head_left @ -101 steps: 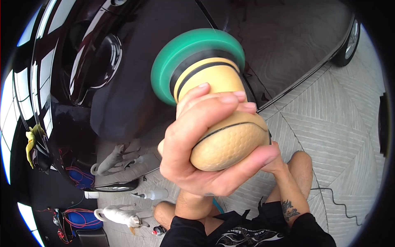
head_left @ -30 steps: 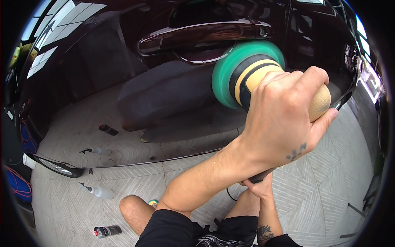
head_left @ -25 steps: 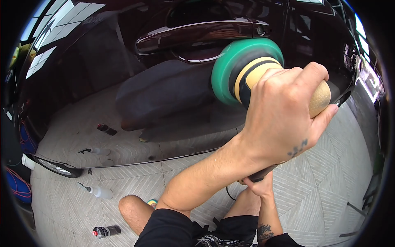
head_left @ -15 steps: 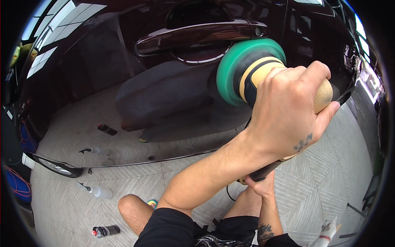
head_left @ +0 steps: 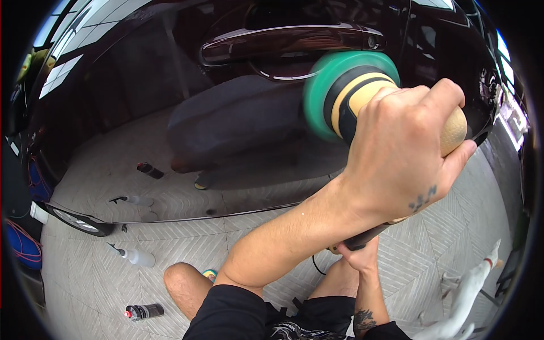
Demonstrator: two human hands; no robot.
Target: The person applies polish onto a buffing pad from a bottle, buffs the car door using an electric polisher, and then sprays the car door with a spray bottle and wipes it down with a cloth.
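My left hand wraps over the front of a yellow and black car polisher. Its green foam pad is against the dark, glossy car door, just below the door handle; the pad's edge looks blurred. Lower down, my right hand is closed around the polisher's rear grip, partly hidden behind my left forearm. A black cord hangs near that grip.
On the tiled floor to the left are a white spray bottle and a dark bottle with a red cap. A car wheel is at far left. A white dog with a red collar stands at lower right.
The polisher and my left hand sit slightly farther right in view, as does the door handle. The dog has come further into view at lower right. Both hands keep their hold.
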